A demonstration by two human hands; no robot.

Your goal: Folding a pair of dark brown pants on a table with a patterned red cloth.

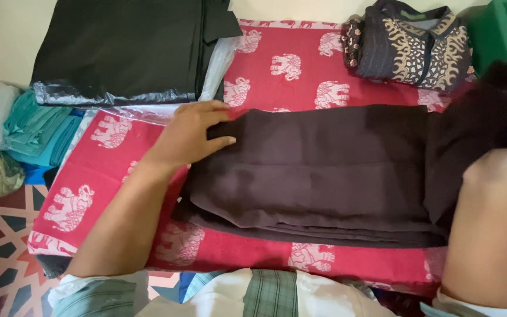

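Our left hand (192,134) lies flat, fingers together, on the folded brown cloth (324,170); right hand (503,167) fingers clamp its raised end.

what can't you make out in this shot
Head view:
- Right hand: fingers buried in the dark brown folded cloth, grip unclear.
- Green plastic object: cut off by the top-right edge.
- Black folded fabric in clear plastic: top cropped.
- Left hand covers the cloth's left corner.
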